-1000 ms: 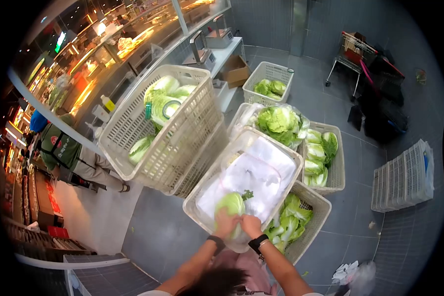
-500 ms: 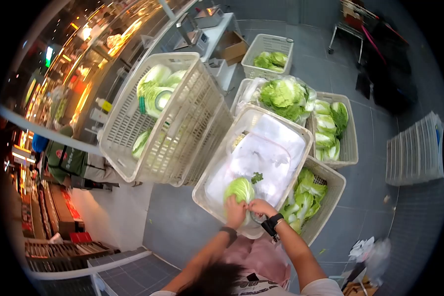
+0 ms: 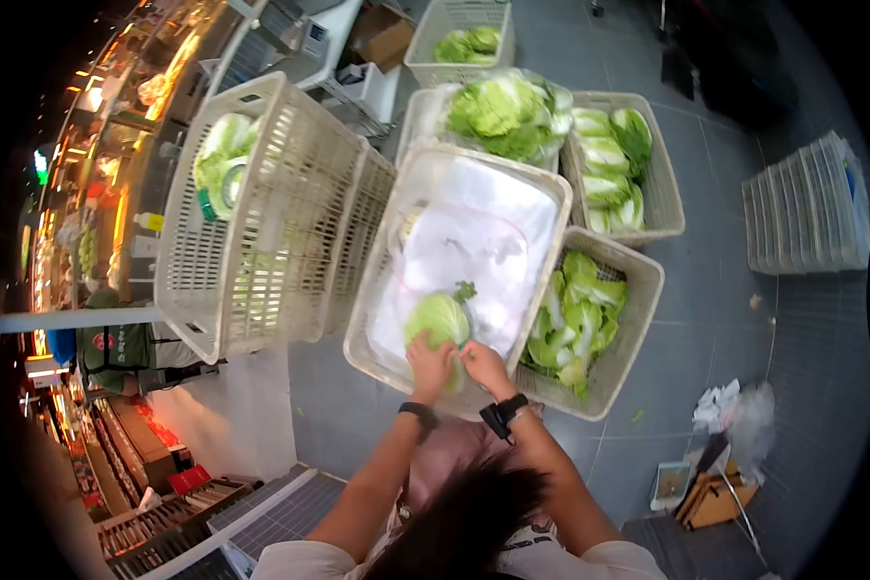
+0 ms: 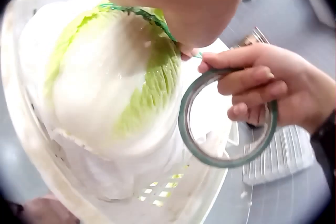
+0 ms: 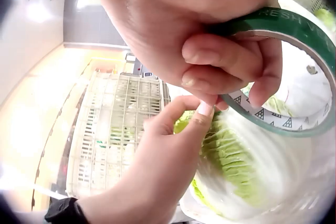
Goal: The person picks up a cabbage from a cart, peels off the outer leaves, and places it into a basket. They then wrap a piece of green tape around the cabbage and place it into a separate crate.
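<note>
A green-and-white cabbage [image 3: 439,317] lies at the near end of the white-lined crate [image 3: 360,340]. Green tape [image 4: 139,12] runs across it in the left wrist view. My left hand [image 3: 429,367] is against the cabbage; its thumb and forefinger [image 5: 197,124] pinch at the tape's edge in the right wrist view. Close beside it, my right hand [image 3: 486,368] has curled fingers through the green tape roll [image 4: 185,134], its thumb and forefinger holding a short strand of tape between the two hands. The cabbage's far side is hidden in both wrist views.
Tall stacked crates [image 3: 285,208] with cabbages stand at the left. A crate of loose leaves [image 3: 638,333] is at the right, a crate of cabbages [image 3: 675,208] above it. Bagged lettuce [image 3: 503,114] sits beyond the lined crate. Nested baskets [image 3: 807,208] stand far right.
The head view has shifted, so the crates sit higher and further left. Both hands stay close together at the cabbage, the right hand now nearer its top end.
</note>
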{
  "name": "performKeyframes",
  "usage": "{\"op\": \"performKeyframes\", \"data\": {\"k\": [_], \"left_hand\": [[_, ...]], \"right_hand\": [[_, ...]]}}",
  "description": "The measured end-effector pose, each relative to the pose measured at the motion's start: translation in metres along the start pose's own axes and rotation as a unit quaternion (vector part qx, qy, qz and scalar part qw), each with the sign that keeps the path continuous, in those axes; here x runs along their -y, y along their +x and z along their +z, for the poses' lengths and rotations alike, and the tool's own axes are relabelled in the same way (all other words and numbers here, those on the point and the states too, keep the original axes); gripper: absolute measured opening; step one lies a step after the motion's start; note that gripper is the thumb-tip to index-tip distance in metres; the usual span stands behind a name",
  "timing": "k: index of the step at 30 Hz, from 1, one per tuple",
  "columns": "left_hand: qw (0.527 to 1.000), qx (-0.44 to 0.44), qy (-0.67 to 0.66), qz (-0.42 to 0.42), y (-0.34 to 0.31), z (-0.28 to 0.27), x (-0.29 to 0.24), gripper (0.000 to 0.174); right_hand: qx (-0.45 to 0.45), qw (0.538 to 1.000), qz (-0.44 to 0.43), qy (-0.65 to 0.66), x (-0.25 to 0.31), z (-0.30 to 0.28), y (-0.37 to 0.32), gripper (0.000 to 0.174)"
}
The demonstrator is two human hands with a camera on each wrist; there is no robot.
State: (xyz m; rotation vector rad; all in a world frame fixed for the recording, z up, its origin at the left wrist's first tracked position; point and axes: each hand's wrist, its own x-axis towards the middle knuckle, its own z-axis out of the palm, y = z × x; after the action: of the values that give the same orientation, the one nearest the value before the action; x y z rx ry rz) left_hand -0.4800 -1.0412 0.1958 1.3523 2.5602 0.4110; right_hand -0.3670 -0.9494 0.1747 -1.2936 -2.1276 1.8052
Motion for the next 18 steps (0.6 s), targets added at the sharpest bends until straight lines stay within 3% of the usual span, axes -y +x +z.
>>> {"op": "performKeyframes", "data": {"k": [4,5,8,11,18], "left_hand": [[0.990,-0.003,0.058,0.132,-0.003,-0.013,0.003,0.027],[0.986,-0.043,0.041,0.158,0.006,-0.028,-0.008,0.027],[0.980,0.083,-0.037,0.176,0.021,-0.035,0.001,0.019],[0.972,0.159,-0.030,0.171,0.022,-0.036,0.001,0.011],[0.963,0.177,0.011,0.204,0.028,-0.030,0.011,0.009]], "right_hand": [[0.049,0.993,0.010,-0.103,0.001,-0.005,0.012,0.017],[0.063,0.990,0.012,-0.130,0.009,-0.008,0.010,0.018],[0.077,0.982,0.026,-0.173,0.026,-0.005,0.000,0.018],[0.066,0.983,0.015,-0.172,0.027,-0.006,0.004,0.017],[0.096,0.982,-0.019,-0.162,0.018,-0.014,0.014,0.017]]}}
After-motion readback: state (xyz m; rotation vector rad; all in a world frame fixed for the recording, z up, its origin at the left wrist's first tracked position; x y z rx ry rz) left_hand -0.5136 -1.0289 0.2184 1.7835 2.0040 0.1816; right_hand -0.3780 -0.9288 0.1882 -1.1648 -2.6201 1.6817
